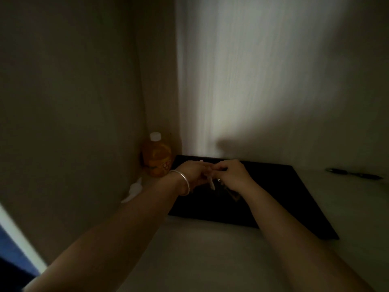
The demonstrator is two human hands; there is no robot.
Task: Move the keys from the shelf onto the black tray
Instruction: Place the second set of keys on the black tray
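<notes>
Both my hands meet over the black tray [294, 199], which lies flat on the pale shelf against the back wall. My left hand [194, 172], with a silver bangle on the wrist, and my right hand [232, 174] pinch a dim bunch of keys [223, 186] between them. A pale strip hangs down from the fingers, and something dark dangles just above the tray. The light is too low to tell whether the keys touch the tray.
An orange drink bottle [156, 158] with a white cap stands in the back left corner beside the tray. A white crumpled bit [134, 189] lies near the left wall. A dark pen [353, 173] rests on the shelf at the right.
</notes>
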